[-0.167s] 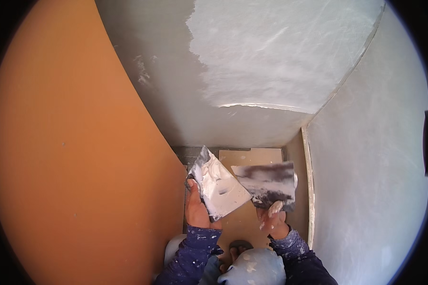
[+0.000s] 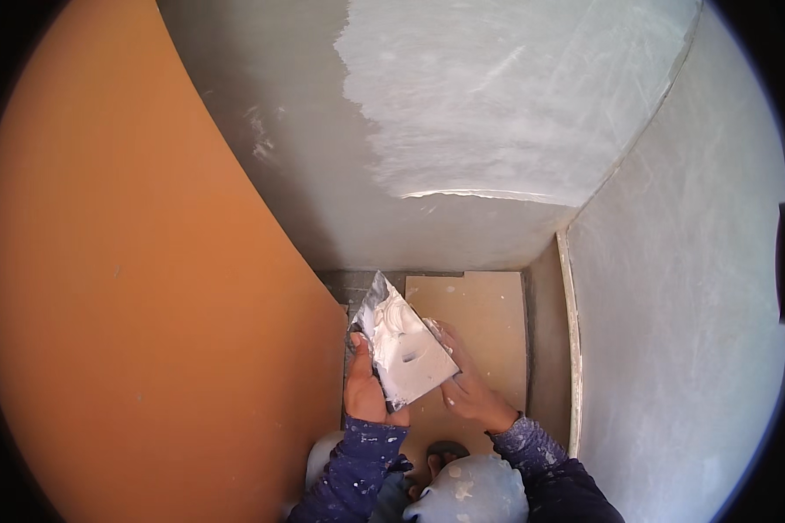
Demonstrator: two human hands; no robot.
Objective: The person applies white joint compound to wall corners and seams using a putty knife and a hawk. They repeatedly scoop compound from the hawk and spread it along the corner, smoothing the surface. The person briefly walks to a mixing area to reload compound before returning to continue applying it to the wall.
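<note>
My left hand (image 2: 364,390) is closed on a flat plastering trowel (image 2: 427,382), tilted, its face coated in white putty (image 2: 392,324). The putty lies thickest toward the far left corner, and a small grey mark breaks the coating near the middle. At the right edge of this blade is my right hand (image 2: 469,388), spotted with putty, its fingers curled and partly hidden behind the blade. The second steel trowel, held in that hand a moment before, is hidden from view now.
Ahead stands a grey wall (image 2: 270,200) with a paler coated patch (image 2: 488,105) and a white ridge (image 2: 480,193) along its lower edge. An orange panel (image 2: 148,261) rises close on the left, a grey wall (image 2: 680,288) on the right. Tan board (image 2: 488,322) covers the floor.
My right hand has turned and moved left to the edge of the putty-covered trowel. Its steel blade has gone out of sight. My left hand has hardly moved.
</note>
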